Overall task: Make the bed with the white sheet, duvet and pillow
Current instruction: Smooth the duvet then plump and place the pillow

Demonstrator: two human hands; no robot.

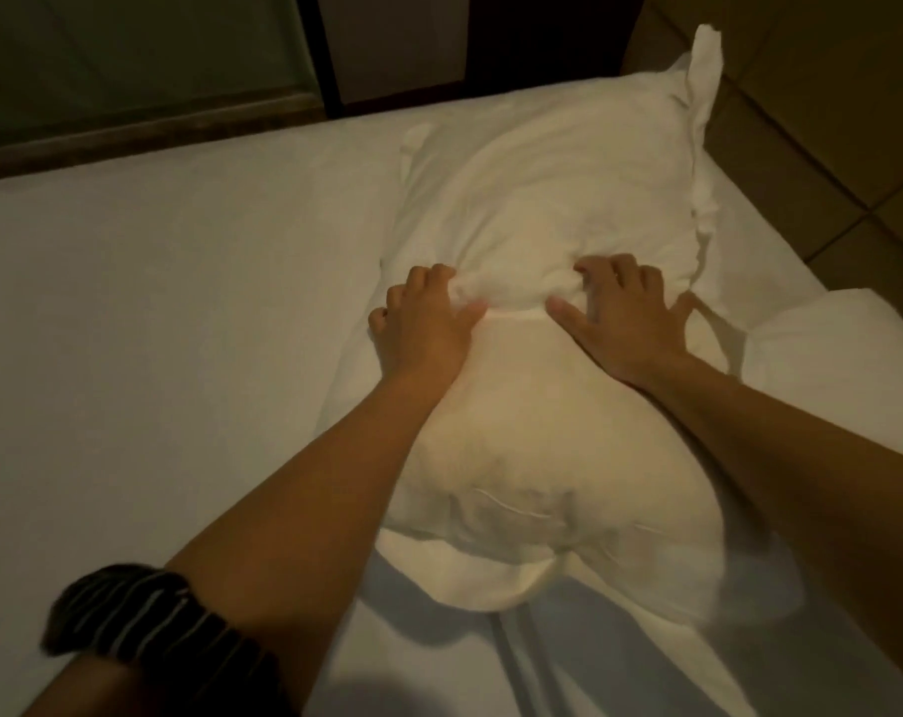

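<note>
Right now the pillow [516, 437] lies in the middle of the bed, pointing from 6 o'clock up to 1 o'clock. Its far half is inside the pillowcase [542, 188]. Its near half is bare.

Both hands hold the bunched edge of the pillowcase. The left hand [423, 328] pinches the bunch with curled fingers. The right hand [622, 318] digs its curled fingers into the bunch too, with the thumb stuck out.

What could go wrong? If one hand pulls harder, I think the pillowcase will go on crooked. If the cloth stays bunched, it may get stuck on the fat pillow. A hard tug could drag the whole pillow along and wrinkle the sheet [154, 328].

The sheet is white and lies smooth from 7 to 11 o'clock. A white puffy lump [842, 364] sits at 3 o'clock; I cannot tell if it is the duvet. Brown floor [827, 121] tiles show at 2 o'clock. A dark wooden ledge [144, 132] runs along the bed at 10 o'clock. The room is dim.
</note>
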